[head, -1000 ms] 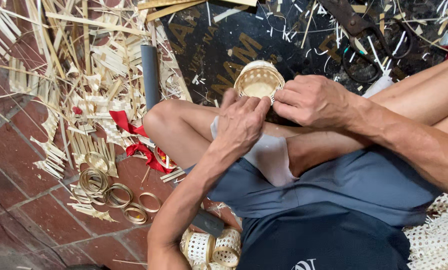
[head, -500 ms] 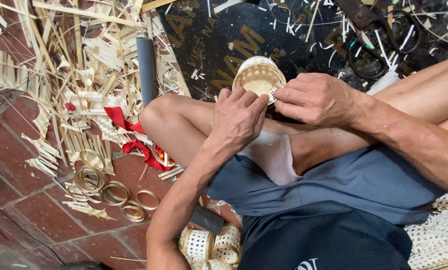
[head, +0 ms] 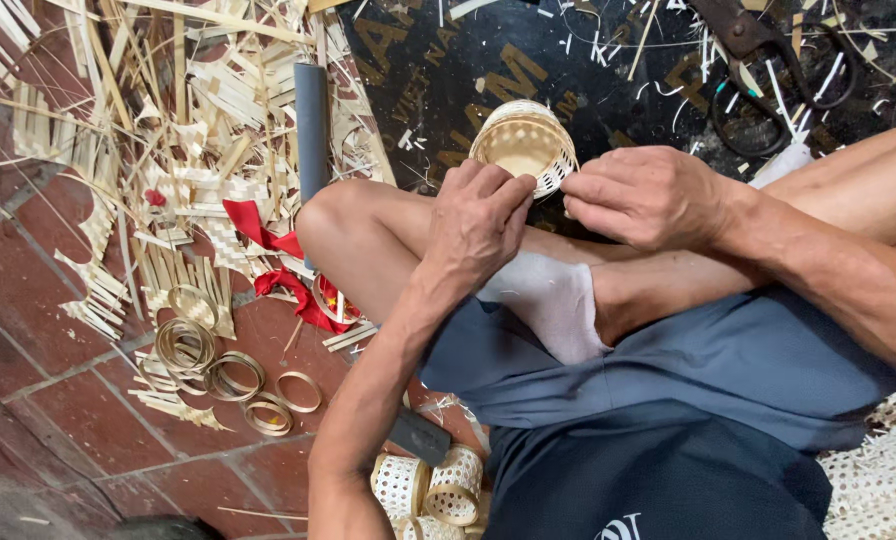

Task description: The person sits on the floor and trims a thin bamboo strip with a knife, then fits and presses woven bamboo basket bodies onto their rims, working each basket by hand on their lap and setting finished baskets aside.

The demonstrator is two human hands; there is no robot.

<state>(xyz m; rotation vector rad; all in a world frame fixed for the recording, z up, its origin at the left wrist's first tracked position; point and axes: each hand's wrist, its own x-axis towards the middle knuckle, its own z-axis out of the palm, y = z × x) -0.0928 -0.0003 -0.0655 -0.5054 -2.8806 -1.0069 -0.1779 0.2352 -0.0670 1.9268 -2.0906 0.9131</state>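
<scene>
Little has shifted since a moment ago: your left hand and right hand stay at the rim of the small woven basket, which sits above your knee, turned slightly. Both grips pinch its rim; basket looks empty. Bamboo rings lie on the brick floor; finished woven cups cluster near your elbow.

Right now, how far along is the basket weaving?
Done: two small woven baskets lie by the left elbow. In hand: both hands, left hand and right hand, pinch the rim of a small woven basket, its wall already woven. Left: bamboo rings and loose strips lie unused on the floor.
</scene>
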